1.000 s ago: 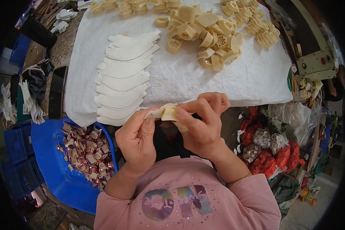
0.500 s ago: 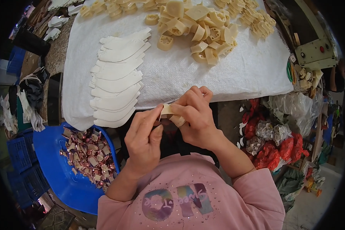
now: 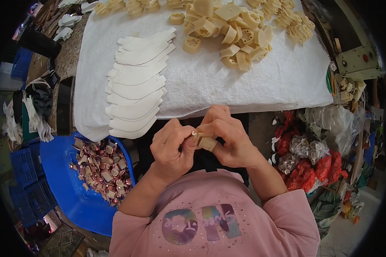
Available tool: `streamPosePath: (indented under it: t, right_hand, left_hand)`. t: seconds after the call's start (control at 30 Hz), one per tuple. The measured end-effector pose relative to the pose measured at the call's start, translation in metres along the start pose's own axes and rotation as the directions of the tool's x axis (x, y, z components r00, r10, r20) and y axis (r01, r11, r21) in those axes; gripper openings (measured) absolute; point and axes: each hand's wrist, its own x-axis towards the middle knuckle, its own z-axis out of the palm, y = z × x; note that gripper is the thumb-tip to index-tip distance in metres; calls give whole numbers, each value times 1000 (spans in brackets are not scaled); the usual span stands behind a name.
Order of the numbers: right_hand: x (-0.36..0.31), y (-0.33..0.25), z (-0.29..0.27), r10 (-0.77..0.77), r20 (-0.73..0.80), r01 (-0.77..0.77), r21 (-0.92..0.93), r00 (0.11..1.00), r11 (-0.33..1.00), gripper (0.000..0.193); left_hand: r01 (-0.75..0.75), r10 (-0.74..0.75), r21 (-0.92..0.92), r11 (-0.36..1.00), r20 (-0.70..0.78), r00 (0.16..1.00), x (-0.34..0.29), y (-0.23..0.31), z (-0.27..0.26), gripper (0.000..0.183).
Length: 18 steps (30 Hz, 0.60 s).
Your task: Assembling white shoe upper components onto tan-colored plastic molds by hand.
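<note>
Counts: one cream piece [image 3: 206, 141] in hand. Roughly ten white curved sheets [image 3: 135, 92] fanned in an overlapping column on the table. A loose pile of cream moulded pieces [image 3: 233, 32] at the far edge, too many and too overlapped for an exact count. One blue tub [image 3: 60, 171] at lower left, holding a heap of small reddish-brown scraps [image 3: 101, 169], uncountable.

Left hand [image 3: 171, 147] and right hand [image 3: 227, 137] both pinch the cream piece between fingertips, held in front of the chest, just below the table's near edge. The piece is mostly covered by fingers; its long axis seems to run roughly left-right, can't tell which way it points.

Surface: table covered with a white woven cloth [image 3: 283, 81], which hangs over the near edge. Room: cluttered workshop, blue crates [image 3: 23, 167] at left, red and clear plastic bags [image 3: 313, 158] piled at right, a pale green machine box [image 3: 358, 62] at upper right.
</note>
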Motion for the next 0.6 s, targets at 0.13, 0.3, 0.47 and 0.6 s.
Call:
streamPosePath:
  t: [0.13,0.3,0.47,0.6]
  right_hand:
    - [1,-2,1,-8,69,10,-19,998,1000,27]
    - [1,12,6,-140,-78,133,-85,987,987,29]
    - [12,-3,1,-210,-17,193,-325,978,926,29]
    - [10,-18,-6,-196,-114,158,-282,974,946,21]
  left_hand:
    - [-33,30,51,998,55,998,1,-1,-5,14]
    - [25,-23,-62,998,32,999,7,7,-7,6]
    - [-102,108,87,991,-69,992,3,-2,-19,26]
    - [-66,73,46,997,-174,982,4,-7,-29,31]
